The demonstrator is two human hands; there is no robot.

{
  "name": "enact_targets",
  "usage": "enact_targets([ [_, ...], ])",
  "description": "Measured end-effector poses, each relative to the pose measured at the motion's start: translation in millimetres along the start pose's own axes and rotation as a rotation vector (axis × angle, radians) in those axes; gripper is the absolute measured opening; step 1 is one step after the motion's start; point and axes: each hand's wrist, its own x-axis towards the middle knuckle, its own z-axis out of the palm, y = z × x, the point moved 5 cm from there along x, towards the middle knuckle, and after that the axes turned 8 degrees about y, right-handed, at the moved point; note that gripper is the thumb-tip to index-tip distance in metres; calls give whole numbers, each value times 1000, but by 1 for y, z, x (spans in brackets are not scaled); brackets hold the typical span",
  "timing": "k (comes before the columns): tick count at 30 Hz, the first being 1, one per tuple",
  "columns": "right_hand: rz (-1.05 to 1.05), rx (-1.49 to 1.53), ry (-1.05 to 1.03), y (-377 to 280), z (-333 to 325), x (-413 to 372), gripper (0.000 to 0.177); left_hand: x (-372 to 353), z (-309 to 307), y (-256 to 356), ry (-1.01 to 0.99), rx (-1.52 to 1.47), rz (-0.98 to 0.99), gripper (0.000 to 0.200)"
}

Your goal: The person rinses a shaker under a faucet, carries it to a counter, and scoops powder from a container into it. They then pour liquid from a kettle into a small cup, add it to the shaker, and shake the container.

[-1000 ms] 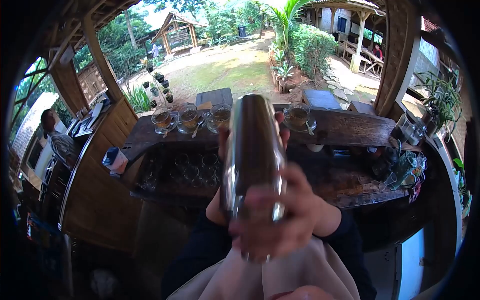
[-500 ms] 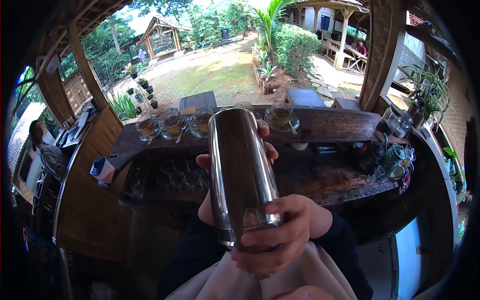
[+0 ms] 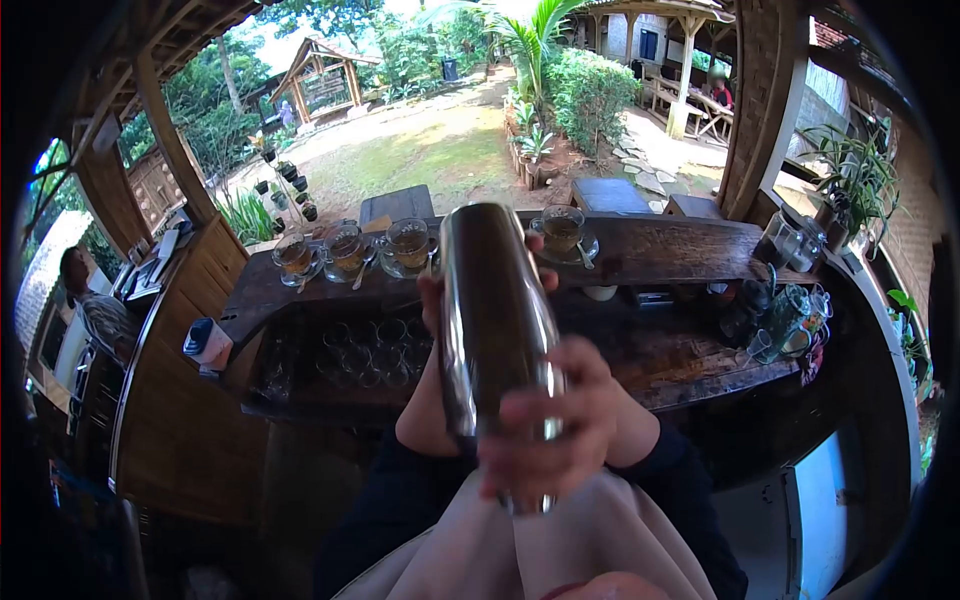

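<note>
A shiny metal cocktail shaker (image 3: 492, 310) is held up in front of me, its wide end pointing away and its narrow end towards my lap. My right hand (image 3: 553, 415) is wrapped round the near, lower part, blurred by motion. Behind the far part is my left hand (image 3: 431, 305), mostly hidden; its thumb shows on one side and fingertips on the other. Beyond the shaker, glass cups of brown drink stand on saucers with spoons, among them a left cup (image 3: 294, 257) and a right cup (image 3: 563, 232).
The dark wooden counter (image 3: 660, 250) runs across, with clear glasses (image 3: 370, 355) on its lower shelf. At right stand a glass jar (image 3: 795, 243) and a green glass pitcher (image 3: 790, 310). A small box (image 3: 207, 343) sits at left. Another person (image 3: 100, 305) is at the far left.
The shaker and both hands have shifted slightly to the right, and the shaker stands a little more upright. The right hand is now blurred. The cups have stayed in place.
</note>
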Motion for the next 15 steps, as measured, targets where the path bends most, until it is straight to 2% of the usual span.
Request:
enact_targets([
  [1,174,-7,-39,18,-3,-4,26,3,-11,-1,246,-135,-34,73],
  [2,380,-118,-188,40,-3,-19,41,3,-22,-3,490,-271,-64,65],
  [3,654,-113,-121,63,-2,-33,47,-4,-48,1,529,-172,36,53],
  [4,656,-115,-123,65,0,-32,47,1,-62,7,762,-54,178,50],
  [6,1060,-87,88,80,-7,-41,43,-1,-53,-6,669,-142,132,51],
  [8,555,-96,-146,45,-8,5,34,-3,-22,-6,511,-286,-115,55],
  [9,346,-101,-233,19,-4,18,32,4,9,-8,565,-241,-4,68],
  [10,264,28,-30,-4,0,20,24,2,19,-7,158,-255,-30,80],
  [11,118,81,-126,-21,-9,32,16,5,23,-7,-92,-121,55,82],
  [12,118,82,-126,-18,0,22,16,7,28,-7,-339,16,138,85],
  [13,96,58,77,-12,8,4,16,9,22,-2,-332,13,21,84],
  [14,78,33,280,-3,9,2,16,3,12,-3,-15,3,12,77],
  [15,268,-1,-38,17,-8,9,21,3,-2,-1,273,-123,-13,69],
])
